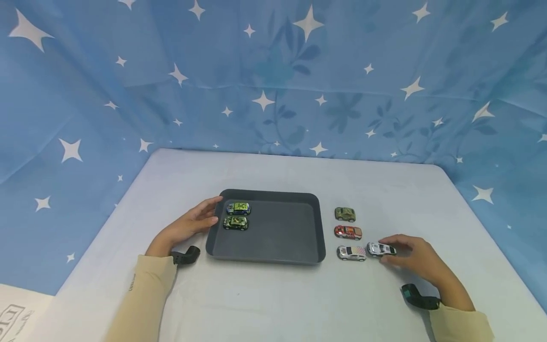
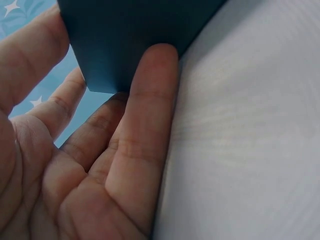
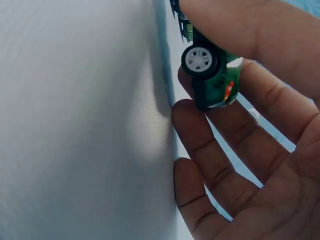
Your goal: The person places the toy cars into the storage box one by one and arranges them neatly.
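My right hand (image 1: 412, 256) pinches a silver-white toy car (image 1: 380, 249) between thumb and fingers, low over the white table. Seen from the right wrist, the toy car (image 3: 220, 89) shows one white-spoked wheel and looks greenish at that end. Close to its left lies a white toy car with a pinkish end (image 1: 352, 253). My left hand (image 1: 188, 228) touches the left side of a dark grey tray (image 1: 284, 232), its fingers extended against the outer wall (image 2: 115, 55). Inside the tray, at the left, sit a blue-yellow toy car (image 1: 238, 208) and a green camouflage-patterned toy car (image 1: 235, 223).
Right of the tray, a red-orange toy car (image 1: 348, 232) and an olive camouflage toy car (image 1: 344, 214) stand in a column above the white one. A blue star-patterned cloth (image 1: 273, 123) hangs behind the white table (image 1: 273, 304). Printed paper (image 1: 19, 313) lies at lower left.
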`<state>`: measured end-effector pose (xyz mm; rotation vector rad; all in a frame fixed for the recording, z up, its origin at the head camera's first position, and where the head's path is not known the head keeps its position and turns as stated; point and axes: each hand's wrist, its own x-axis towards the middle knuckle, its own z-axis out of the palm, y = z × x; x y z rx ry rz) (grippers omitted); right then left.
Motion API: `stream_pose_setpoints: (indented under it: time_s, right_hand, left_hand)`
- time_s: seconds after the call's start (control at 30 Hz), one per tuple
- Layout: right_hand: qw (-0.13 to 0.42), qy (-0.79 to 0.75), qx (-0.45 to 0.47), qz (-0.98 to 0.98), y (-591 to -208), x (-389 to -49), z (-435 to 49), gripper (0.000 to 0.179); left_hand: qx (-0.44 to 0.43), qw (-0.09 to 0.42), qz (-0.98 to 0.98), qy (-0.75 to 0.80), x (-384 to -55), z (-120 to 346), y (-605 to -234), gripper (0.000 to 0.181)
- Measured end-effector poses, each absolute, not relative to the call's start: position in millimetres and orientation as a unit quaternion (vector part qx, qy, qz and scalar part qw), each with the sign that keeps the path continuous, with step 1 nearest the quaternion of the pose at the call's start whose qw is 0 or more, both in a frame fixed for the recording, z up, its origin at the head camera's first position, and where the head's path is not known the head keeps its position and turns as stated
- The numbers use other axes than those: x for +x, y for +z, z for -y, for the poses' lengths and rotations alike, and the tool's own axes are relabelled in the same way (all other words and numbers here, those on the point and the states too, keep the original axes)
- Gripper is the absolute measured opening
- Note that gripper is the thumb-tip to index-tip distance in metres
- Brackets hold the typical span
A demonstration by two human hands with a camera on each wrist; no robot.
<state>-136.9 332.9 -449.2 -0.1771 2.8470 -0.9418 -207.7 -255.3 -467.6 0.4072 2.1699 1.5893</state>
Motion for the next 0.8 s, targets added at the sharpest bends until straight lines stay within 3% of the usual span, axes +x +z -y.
stream_pose_setpoints:
  time_s: [0.8]
  right_hand:
    - [-0.021,-0.339,-0.139,-0.930,-443.9,-138.2,-327.1,0.032]
  left_hand:
    - [0.151,0.206,-0.779,0.573,-207.8,256.0,-469.5,0.078]
